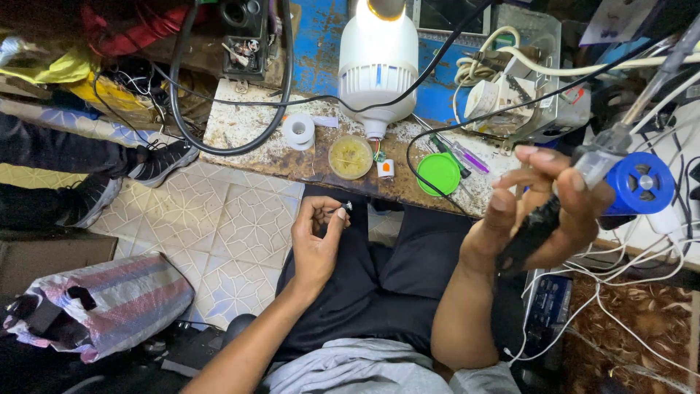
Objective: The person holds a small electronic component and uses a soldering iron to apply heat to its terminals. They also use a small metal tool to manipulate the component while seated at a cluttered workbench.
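Your left hand is palm-up over your lap, thumb and forefinger pinched on a tiny metal bit, too small to tell what it is. It sits just below the edge of the workbench. Your right hand is raised higher and closer to the camera, fingers curled around a black handle of some tool whose clear shaft runs up to the right. There's a blue round part right beside your fingertips.

On the bench straight above the left hand: a small open tin of yellowish paste, a roll of white tape to its left, a green lid to its right, and a big white bulb housing standing behind them. A black cable loops across the benchtop and another thin one drops down past the green lid, between your two hands. White cords tangle under the right hand.

Off to the left, somebody's black sneakers rest on the tiled floor, with a wrapped bundle lower down.
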